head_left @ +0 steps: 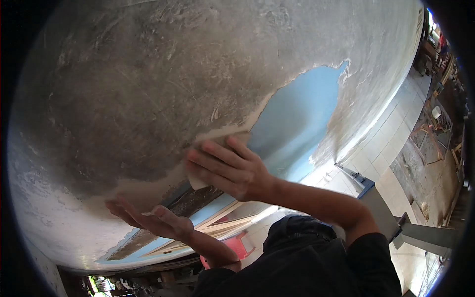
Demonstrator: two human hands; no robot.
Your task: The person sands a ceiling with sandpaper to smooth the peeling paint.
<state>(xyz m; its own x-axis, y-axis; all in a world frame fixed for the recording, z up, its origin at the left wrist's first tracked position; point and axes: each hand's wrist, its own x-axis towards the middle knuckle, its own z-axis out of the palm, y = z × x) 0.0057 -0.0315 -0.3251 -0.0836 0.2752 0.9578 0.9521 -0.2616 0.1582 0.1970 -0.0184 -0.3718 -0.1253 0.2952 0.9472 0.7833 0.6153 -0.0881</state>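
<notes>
Over a large curved grey surface (133, 89) with scratches and pale smears, my right hand (230, 168) presses a thin, light-coloured sheet (198, 181) flat, its fingers laid across it. The sheet touches the lower left end of a smooth blue patch (302, 109), whose edge is uneven. My left hand (151, 220) is lower left, fingers apart and palm turned up, holding nothing. Its fingertips are slightly blurred near the surface. Between and below the hands runs a dark brown strip (190, 203) bordered by light blue.
A red object (240, 246) is below, behind the left forearm. At the right are a grey metal stand (381, 210), pale floor tiles (391, 131) and scattered wood and debris (430, 143). A wall edge (44, 272) shows at the lower left.
</notes>
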